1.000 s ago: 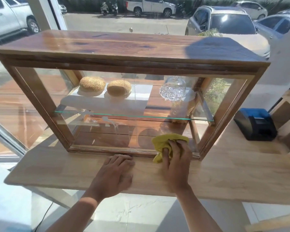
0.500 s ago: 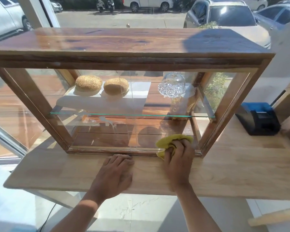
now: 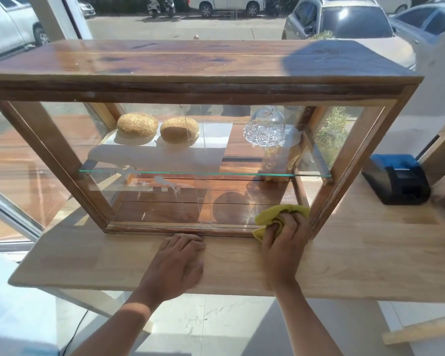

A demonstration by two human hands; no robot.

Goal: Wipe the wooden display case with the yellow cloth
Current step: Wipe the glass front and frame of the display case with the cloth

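Head view: your right hand point(image 3: 283, 236), bunching the cloth point(image 3: 280, 214), had slid rightward to the case point(image 3: 203, 62) corner, nearly finishing the bottom rail; left hand point(image 3: 179, 263) lay flat beside it.

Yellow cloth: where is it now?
Head view: the cloth is bunched in the right hand, against the case's lower right front corner.

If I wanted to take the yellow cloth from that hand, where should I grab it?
Probably the loose corner of the yellow cloth that sticks out left of the right hand, low by the display case bottom rail. Come from the left: the middle is bunched under curled fingers, and the case's right post blocks the other side.
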